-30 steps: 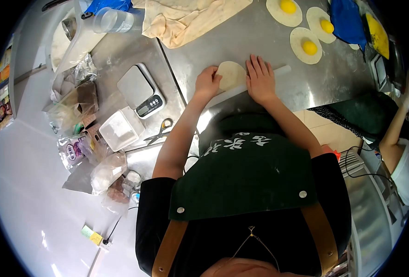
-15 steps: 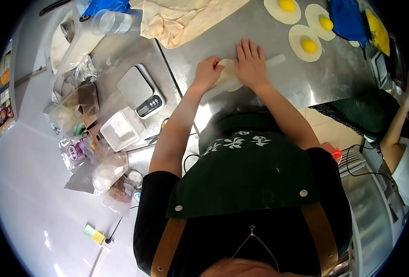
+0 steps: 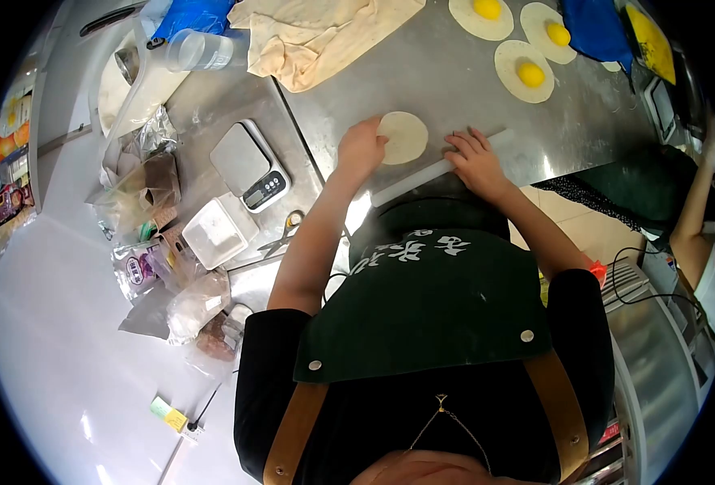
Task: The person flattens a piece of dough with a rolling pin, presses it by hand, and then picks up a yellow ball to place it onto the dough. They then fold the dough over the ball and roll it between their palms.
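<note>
Drawn back towards six o'clock since half a second ago, the right hand [image 3: 477, 162] and rolling pin [image 3: 422, 178] now sit clear of the dough disc [image 3: 403, 138], which lies flat on the worktop [image 3: 430, 77]. From the disc's centre, the pin slants past at five o'clock; the right hand rests on it near four, loosely open, fingers slightly bent. At nine o'clock the left hand [image 3: 362, 147] is nearly closed, seeming to pinch the rim between thumb and fingers. To roll evenly, I would turn the disc slightly between strokes, press with a flat palm, ease off near the centre, and keep the left thumb outside the pin's path so the edge thins without tearing.
</note>
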### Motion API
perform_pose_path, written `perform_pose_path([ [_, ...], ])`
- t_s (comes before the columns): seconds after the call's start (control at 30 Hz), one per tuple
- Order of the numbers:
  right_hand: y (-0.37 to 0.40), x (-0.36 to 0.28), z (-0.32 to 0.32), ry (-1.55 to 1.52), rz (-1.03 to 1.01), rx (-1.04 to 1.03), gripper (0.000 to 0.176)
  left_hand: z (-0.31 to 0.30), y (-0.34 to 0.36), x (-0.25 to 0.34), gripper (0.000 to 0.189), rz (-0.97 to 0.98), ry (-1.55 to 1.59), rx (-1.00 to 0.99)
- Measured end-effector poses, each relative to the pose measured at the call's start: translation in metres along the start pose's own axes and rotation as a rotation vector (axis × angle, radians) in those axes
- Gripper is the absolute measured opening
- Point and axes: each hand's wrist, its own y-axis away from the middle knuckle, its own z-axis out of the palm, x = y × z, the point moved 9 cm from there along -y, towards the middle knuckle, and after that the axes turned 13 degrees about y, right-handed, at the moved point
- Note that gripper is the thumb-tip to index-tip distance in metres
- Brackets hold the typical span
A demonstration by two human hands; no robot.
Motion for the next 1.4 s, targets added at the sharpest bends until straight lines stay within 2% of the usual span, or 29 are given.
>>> perform_pose_path([
  [0.07,-0.010,0.000,-0.011,0.009,-0.015,0.006,0.031,0.007,-0.002,-0.029,0.024,-0.122,-0.069,-0.035],
  [0.17,-0.032,-0.002,-0.023,0.002,-0.024,0.019,0.031,0.013,-0.006,-0.052,0.025,-0.145,0.006,-0.044],
  [0.27,-0.054,-0.004,-0.018,-0.027,-0.066,0.051,0.030,0.009,-0.005,-0.050,0.025,-0.123,0.042,-0.057],
  [0.37,-0.071,-0.001,-0.003,0.057,0.018,-0.001,0.037,0.009,-0.006,-0.054,0.024,-0.117,0.100,-0.027],
  [0.57,-0.079,-0.004,0.014,0.182,0.270,0.126,0.046,0.008,-0.007,-0.057,0.024,-0.079,0.184,0.023],
  [0.67,-0.060,-0.009,0.020,0.205,0.261,0.108,0.047,0.006,-0.011,-0.056,0.025,-0.086,0.251,0.036],
  [0.77,-0.094,-0.002,0.008,0.237,0.337,0.059,0.048,0.002,-0.018,-0.047,0.026,-0.038,0.348,0.064],
  [0.87,-0.100,0.002,0.011,0.218,0.365,0.086,0.053,0.001,-0.025,-0.042,0.027,-0.068,0.406,0.045],
  [0.97,-0.070,-0.007,0.016,0.195,0.330,0.082,0.055,0.005,-0.035,-0.044,0.026,0.020,0.362,0.054],
  [1.07,-0.088,-0.001,0.017,0.218,0.354,0.017,0.055,0.004,-0.037,-0.034,0.029,-0.013,0.315,-0.018],
  [1.17,-0.110,0.005,0.013,0.226,0.376,0.069,0.058,0.010,-0.045,-0.033,0.026,0.088,0.166,-0.048],
  [1.2,-0.106,0.003,0.012,0.203,0.363,0.088,0.060,0.011,-0.046,-0.031,0.025,0.058,0.106,-0.085],
  [1.27,-0.081,-0.003,0.012,0.163,0.328,0.122,0.065,0.014,-0.043,-0.023,0.022,-0.006,-0.006,-0.154],
  [1.4,-0.026,-0.014,0.013,-0.002,0.159,0.067,0.055,0.011,-0.023,0.000,0.016,0.051,-0.207,-0.087],
])
